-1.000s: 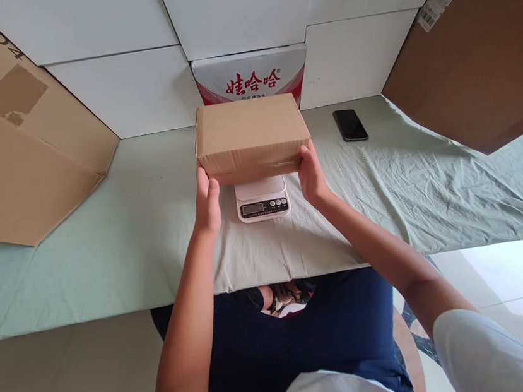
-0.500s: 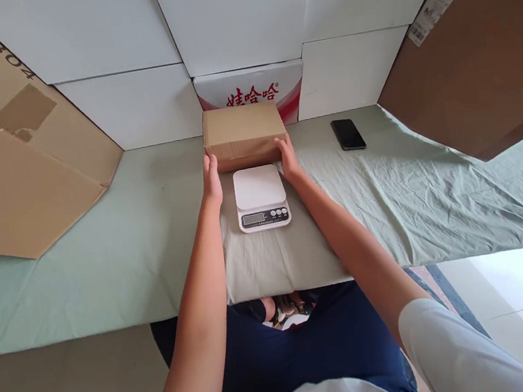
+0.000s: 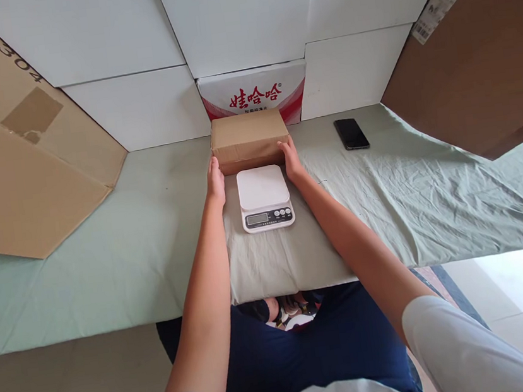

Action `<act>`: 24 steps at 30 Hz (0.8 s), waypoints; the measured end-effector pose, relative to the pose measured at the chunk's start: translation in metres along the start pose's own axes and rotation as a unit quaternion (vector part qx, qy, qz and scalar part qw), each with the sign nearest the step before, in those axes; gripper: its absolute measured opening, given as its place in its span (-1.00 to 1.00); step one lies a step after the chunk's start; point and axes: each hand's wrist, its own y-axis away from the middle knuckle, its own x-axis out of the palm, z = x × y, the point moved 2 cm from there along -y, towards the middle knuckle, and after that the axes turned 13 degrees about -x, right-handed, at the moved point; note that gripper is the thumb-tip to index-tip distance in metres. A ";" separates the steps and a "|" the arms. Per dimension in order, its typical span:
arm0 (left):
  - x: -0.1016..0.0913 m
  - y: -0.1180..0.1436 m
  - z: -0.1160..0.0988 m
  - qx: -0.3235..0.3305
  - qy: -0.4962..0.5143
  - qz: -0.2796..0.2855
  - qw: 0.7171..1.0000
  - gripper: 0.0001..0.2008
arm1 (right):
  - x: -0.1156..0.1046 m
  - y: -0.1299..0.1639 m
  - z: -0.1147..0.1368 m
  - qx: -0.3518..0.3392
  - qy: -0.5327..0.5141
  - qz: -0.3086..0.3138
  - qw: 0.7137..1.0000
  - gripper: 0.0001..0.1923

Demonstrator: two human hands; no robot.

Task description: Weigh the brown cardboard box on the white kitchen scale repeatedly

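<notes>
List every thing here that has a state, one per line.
Small cardboard box: closed, on the cloth behind the scale.
Scale: platform bare; display unreadable.
Phone: screen dark, lying flat.
Left hand: against the box's left end.
Right hand: against its right end.

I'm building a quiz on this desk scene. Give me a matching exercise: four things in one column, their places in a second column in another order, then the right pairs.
Things:
1. box
2. scale
3. phone
4. left hand

Places:
A. alone on the cloth, right of the box
B. between the forearms, nearer than the box
C. on the box's left near corner
D. against the red-and-white carton, both hands on it

Pairs: 1-D, 2-B, 3-A, 4-C
</notes>
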 end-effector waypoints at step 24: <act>-0.003 0.010 -0.020 -0.013 -0.031 -0.037 0.999 -0.19 | -0.020 -0.013 -0.006 0.065 -0.035 -0.042 0.996 -0.18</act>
